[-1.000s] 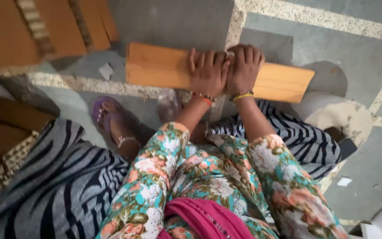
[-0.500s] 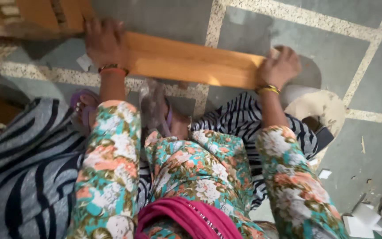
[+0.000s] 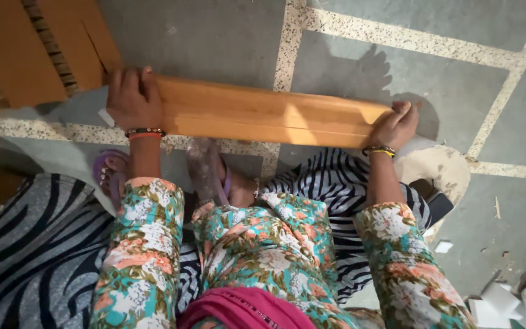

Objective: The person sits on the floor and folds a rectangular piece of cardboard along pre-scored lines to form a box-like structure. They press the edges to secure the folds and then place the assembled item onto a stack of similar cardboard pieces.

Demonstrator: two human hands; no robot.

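Gripping a wooden plank at both ends, cardboard sheets beside left hand

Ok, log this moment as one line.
left hand: grips plank left end | right hand: grips right end | plank: flat on floor
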